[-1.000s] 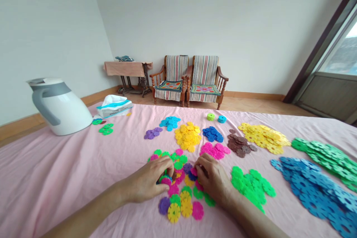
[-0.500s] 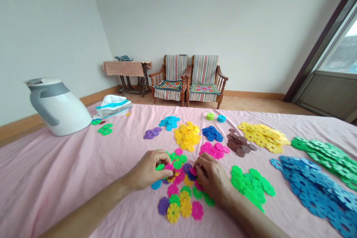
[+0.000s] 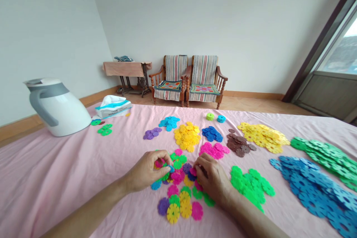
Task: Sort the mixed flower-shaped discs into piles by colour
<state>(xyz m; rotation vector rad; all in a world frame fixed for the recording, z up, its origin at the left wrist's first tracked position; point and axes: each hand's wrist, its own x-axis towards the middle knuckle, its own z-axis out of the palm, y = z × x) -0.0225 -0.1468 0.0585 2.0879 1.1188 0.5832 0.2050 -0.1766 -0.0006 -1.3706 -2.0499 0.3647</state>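
A mixed pile of small plastic snowflake discs [image 3: 181,189] in pink, yellow, green, purple and blue lies on the pink cloth in front of me. My left hand [image 3: 147,171] is closed in a pinch over the pile's left side, holding a few discs, blue and green among them. My right hand [image 3: 212,178] rests curled on the pile's right side, fingertips pressed on pink and blue discs; whether it grips one is hidden.
Sorted heaps lie beyond: yellow discs [image 3: 187,136], pink discs [image 3: 214,150], brown discs [image 3: 240,145], bright green discs [image 3: 251,184], large blue discs [image 3: 315,186], large green discs [image 3: 326,154]. A white kettle [image 3: 57,106] and tissue pack [image 3: 113,106] stand at left.
My left hand has lifted slightly off the pile toward its upper left and now pinches a few discs. A blue disc lies uncovered below it. My right hand has stayed put.
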